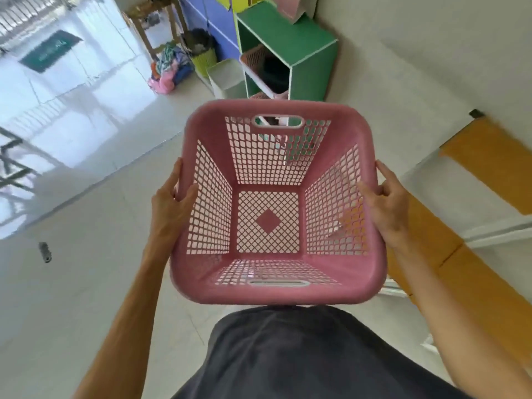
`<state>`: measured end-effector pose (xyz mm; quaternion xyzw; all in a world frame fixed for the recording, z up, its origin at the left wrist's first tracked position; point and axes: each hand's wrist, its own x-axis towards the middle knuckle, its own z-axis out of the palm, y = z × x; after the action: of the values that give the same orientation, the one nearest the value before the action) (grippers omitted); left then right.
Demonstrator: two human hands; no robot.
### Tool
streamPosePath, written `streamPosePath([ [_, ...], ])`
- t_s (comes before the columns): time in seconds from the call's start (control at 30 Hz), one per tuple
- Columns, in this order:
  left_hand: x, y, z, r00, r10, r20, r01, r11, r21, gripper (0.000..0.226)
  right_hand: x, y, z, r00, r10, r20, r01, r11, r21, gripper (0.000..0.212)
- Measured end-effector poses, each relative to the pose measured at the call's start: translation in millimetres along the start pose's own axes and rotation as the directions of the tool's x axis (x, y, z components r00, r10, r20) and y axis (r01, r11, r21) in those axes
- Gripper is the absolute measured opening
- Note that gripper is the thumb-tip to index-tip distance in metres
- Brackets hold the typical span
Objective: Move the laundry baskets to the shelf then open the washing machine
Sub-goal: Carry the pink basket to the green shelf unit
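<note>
I hold an empty pink laundry basket (276,293) with lattice walls in front of my body, its opening facing up at me. My left hand (172,203) grips its left rim, thumb inside. My right hand (384,203) grips its right rim. Ahead stands a green shelf (313,70) with open compartments. Another pink basket (253,57) sits in its upper compartment, and a second pink rim (259,95) shows in the compartment below. No washing machine is in view.
A white bin (224,77) stands left of the shelf, a lime green basket (203,60) behind it. A pile of clothes (169,70) lies on the tiled floor. Blue cabinets (207,21) line the back. Orange panels (486,165) run along the right wall.
</note>
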<state>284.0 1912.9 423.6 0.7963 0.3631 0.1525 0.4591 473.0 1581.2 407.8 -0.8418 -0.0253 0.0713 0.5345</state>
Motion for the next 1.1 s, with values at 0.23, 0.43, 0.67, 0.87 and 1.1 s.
streamPosePath([
  [0.23, 199, 46, 34, 0.954, 0.155, 0.257, -0.218, 0.946, 0.238, 0.064, 46, 6, 49, 0.944, 0.202, -0.262, -0.168, 0.975, 0.146, 0.057],
  [0.43, 301, 86, 142, 0.854, 0.28, 0.438, -0.396, 0.896, 0.199, 0.062, 96, 40, 56, 0.794, 0.363, -0.488, -0.298, 0.932, 0.209, 0.058],
  [0.67, 390, 87, 239, 0.715, 0.318, 0.623, -0.546, 0.81, 0.214, 0.062, 162, 68, 82, 0.687, 0.433, -0.584, -0.381, 0.898, 0.218, 0.055],
  [0.87, 460, 38, 333, 0.616, 0.212, 0.759, -0.605, 0.744, 0.283, 0.071, 226, 129, 108, 0.677, 0.526, -0.514, -0.532, 0.833, 0.152, 0.06],
  [1.1, 510, -53, 459, 0.443, 0.106, 0.89, -0.678, 0.689, 0.256, 0.071, 311, 245, 131, 0.649, 0.715, -0.261, -0.75, 0.659, -0.058, 0.067],
])
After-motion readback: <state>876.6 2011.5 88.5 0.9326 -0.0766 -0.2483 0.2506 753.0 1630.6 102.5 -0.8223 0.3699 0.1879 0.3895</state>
